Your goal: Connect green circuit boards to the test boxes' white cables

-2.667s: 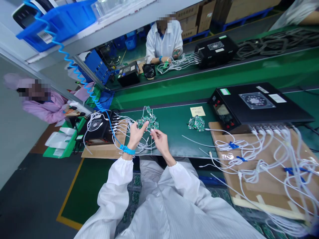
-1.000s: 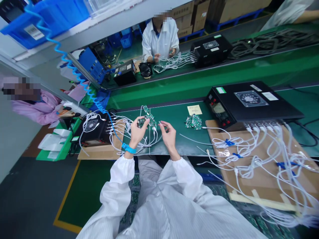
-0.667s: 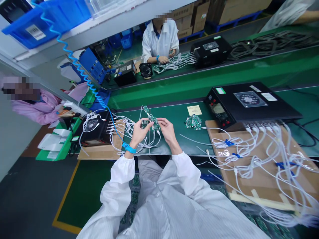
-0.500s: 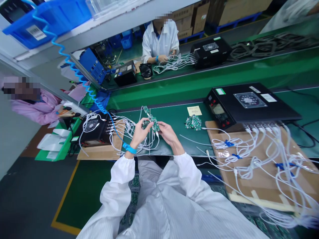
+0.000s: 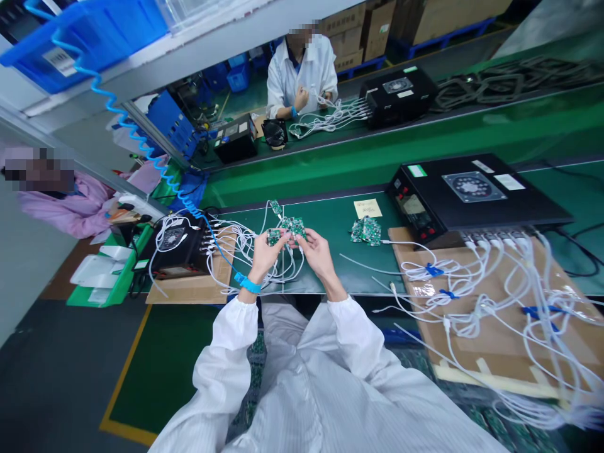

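Note:
My left hand (image 5: 265,255), with a blue wrist strap (image 5: 247,282), grips a small green circuit board (image 5: 273,237). My right hand (image 5: 318,253) has its thumb and fingers closed at the near edge of other green circuit boards (image 5: 295,226), close beside the left fingertips. White cables (image 5: 292,272) run under and between the hands; my fingers hide where a plug meets a board. Just beyond, another small board (image 5: 275,206) lies on the green bench with a cable at it. A pile of circuit boards (image 5: 366,231) sits right of my right hand.
At right stands a black fan-topped box (image 5: 476,195) with white cables over cardboard (image 5: 425,352). A smaller black box (image 5: 182,251) is at left. A yellow note (image 5: 367,208) lies beyond the pile. A co-worker (image 5: 302,75) sits across; another person (image 5: 70,201) is at left.
My right hand has shifted slightly left and turned in, its thumb now on the boards. The boards have turned, and the white plug at their near edge is now hidden. The co-worker opposite has raised a hand.

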{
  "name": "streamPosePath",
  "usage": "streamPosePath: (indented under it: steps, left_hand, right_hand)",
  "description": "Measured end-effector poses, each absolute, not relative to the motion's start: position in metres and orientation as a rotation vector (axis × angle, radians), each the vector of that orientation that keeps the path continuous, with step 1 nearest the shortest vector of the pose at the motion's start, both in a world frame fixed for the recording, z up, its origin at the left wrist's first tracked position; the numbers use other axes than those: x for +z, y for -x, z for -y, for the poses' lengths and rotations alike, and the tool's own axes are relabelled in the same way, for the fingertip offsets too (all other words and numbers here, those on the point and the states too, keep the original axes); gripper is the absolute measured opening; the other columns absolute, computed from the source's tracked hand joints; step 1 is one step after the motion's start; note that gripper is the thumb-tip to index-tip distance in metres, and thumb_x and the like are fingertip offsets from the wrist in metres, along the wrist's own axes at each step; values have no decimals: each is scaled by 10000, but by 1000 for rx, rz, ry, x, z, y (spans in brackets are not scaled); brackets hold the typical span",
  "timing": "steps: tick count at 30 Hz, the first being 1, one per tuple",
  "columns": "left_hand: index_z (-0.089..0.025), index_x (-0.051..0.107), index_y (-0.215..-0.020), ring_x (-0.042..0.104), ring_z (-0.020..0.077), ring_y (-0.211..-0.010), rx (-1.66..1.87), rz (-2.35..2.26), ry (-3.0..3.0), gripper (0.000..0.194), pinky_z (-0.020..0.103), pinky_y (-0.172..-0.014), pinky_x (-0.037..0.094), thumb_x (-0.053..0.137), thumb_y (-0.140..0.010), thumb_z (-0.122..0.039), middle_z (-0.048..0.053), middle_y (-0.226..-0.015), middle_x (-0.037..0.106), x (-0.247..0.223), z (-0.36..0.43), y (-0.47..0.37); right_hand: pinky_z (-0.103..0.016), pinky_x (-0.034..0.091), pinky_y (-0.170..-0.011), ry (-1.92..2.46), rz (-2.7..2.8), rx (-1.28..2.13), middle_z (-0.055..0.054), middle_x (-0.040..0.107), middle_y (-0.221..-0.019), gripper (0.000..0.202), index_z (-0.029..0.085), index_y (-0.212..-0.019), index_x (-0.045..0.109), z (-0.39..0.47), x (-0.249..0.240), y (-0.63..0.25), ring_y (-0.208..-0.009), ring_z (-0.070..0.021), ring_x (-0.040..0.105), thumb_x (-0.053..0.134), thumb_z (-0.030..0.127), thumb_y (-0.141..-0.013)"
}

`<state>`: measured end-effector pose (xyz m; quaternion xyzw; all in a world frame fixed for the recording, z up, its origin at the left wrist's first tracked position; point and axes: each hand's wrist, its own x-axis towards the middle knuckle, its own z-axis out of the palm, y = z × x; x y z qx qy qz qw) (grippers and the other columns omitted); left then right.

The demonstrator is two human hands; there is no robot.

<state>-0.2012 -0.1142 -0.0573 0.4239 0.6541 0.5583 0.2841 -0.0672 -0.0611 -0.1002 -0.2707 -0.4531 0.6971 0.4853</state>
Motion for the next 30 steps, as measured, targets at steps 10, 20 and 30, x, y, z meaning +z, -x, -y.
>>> streamPosePath:
  steps: [10, 20, 30]
  left_hand:
    - [-163, 710, -1032, 706, 188, -795, 1526, -1752, -1314, 383, 349, -837, 576, 714, -909, -526, 95, -897, 764, -44, 121, 193]
    - [-175, 776, -962, 685, 212, -910, 1580, -1819, -1333, 329, 336, -841, 559, 749, -874, -490, 96, -967, 758, -36, 120, 191]
    - [-178, 782, -944, 685, 208, -897, 1589, -1837, -1331, 262, 328, -827, 551, 759, -868, -427, 88, -956, 764, -36, 120, 191]
  right_hand:
    - [-274, 546, -737, 663, 1122, 1645, -68, 743, -1204, 535, 244, -1302, 704, 70, -102, 69, -880, -170, 678, 593, 624, -942]
    - [-349, 557, -882, 624, 1272, 1588, -67, 762, -1074, 564, 259, -1268, 733, 74, -99, 64, -967, -216, 682, 590, 681, -922]
    - [-387, 553, -947, 613, 1279, 1565, -61, 763, -1064, 511, 277, -1235, 756, 75, -99, 63, -923, -212, 688, 598, 655, -928]
